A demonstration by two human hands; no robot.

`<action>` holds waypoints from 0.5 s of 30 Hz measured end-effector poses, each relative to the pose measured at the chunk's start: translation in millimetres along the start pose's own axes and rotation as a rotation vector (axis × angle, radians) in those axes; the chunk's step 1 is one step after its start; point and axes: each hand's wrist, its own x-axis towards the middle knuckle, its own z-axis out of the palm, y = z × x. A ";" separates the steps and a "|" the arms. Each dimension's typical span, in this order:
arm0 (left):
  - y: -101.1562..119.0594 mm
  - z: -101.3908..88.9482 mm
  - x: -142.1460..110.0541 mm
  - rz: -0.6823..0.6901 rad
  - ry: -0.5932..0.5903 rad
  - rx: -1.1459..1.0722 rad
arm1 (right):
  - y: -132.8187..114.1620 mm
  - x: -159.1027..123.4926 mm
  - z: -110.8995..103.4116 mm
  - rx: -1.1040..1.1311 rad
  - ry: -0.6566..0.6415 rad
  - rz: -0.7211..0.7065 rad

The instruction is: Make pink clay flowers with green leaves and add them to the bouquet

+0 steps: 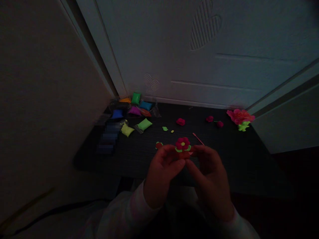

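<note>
With fingers curled, both hands [160,174] [213,179] seemingly pinch the red flower [182,144] by its orange base [183,155] over the surface's [134,156] near edge, a light, low grip best sparing the petals [178,143].

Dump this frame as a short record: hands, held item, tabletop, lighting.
left hand: pinching the flower piece's left side
right hand: at its right side, fingers around it
flower piece: red petals, yellow centre, green below
dark tabletop: colored packets left, pink stick beyond right hand, large pink flower far right
lighting: dim
</note>
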 end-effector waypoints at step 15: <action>3.9 -8.3 -3.8 0.252 0.019 0.550 | 7.8 -1.8 9.9 -0.213 -0.039 -0.087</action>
